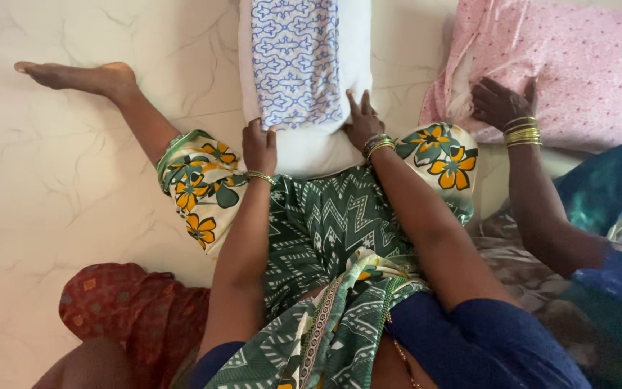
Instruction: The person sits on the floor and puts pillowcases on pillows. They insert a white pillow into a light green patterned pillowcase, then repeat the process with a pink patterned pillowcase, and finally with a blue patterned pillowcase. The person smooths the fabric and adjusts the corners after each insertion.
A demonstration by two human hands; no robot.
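Observation:
A white pillow (311,148) lies on the floor between my legs, partly inside a blue-and-white patterned pillowcase (295,61). My left hand (259,148) grips the pillow's near left corner, fingers closed on it. My right hand (363,122) presses on the pillow's near right side at the edge of the pillowcase, fingers spread. Both wrists wear bangles. My lap is covered by green patterned cloth (325,223) with yellow flowers.
A co-worker's hand (499,102) with gold bangles rests on a pink dotted pillow (563,68) at the upper right. Red patterned cloth (127,310) lies at the lower left. My bare foot (77,75) stretches over the pale marble floor (52,187).

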